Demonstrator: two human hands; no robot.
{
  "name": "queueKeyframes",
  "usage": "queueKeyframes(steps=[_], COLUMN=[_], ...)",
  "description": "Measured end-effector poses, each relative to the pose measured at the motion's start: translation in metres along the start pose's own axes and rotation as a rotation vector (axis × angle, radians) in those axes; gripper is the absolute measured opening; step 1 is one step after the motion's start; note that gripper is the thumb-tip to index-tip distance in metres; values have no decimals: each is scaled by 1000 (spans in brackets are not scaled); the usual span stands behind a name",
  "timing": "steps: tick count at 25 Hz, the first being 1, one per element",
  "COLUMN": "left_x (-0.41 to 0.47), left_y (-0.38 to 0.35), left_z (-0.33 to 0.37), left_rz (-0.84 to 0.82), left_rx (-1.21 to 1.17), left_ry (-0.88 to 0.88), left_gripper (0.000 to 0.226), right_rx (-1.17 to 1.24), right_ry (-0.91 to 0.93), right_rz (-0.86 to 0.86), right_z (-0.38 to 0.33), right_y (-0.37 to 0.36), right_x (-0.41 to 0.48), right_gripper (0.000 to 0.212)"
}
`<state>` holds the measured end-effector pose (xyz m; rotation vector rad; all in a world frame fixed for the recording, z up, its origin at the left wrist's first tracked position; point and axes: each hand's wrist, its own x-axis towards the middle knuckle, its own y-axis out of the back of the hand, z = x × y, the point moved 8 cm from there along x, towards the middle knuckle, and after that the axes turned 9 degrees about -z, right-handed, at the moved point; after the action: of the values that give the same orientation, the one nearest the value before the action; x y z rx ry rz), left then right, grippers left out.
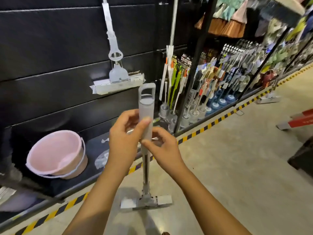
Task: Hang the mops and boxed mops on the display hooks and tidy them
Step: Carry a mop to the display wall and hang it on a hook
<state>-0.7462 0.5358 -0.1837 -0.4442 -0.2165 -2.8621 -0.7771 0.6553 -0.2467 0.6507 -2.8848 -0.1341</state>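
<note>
hanging mop (118, 76) above held mop (146, 106); pink bucket (81, 161) left

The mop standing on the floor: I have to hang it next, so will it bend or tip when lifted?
Probably stiff: the mop has a straight metal shaft. Likely bottom-heavy, since its wide head sits at the far end, so it may swing. The top loop should hook easily.

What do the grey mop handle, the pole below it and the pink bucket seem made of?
Grey handle: probably matte plastic, dull with a moulded hanging loop. Pole: metal, likely steel, mirror-bright reflections. Pink bucket: plastic by its look, smooth, slightly glossy, thin moulded rim.
</note>
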Motion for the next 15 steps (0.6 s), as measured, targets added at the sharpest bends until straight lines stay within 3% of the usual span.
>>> queueKeyframes(steps=[4, 8, 15], left_x=[65, 158, 319], left_y=[22, 40, 43], left_z=[2, 30, 112], left_rz=[120, 182, 33], left_rx=[-105, -168, -93], left_ry=[7, -106, -337], left_gripper=[11, 5, 8], right_rx=[-91, -152, -205], right_ry=[112, 273, 432], right_rz=[-80, -67, 4], right_z=[-25, -77, -171], right_y=[7, 24, 68], right_x=[80, 169, 303], right_gripper=[26, 27, 22])
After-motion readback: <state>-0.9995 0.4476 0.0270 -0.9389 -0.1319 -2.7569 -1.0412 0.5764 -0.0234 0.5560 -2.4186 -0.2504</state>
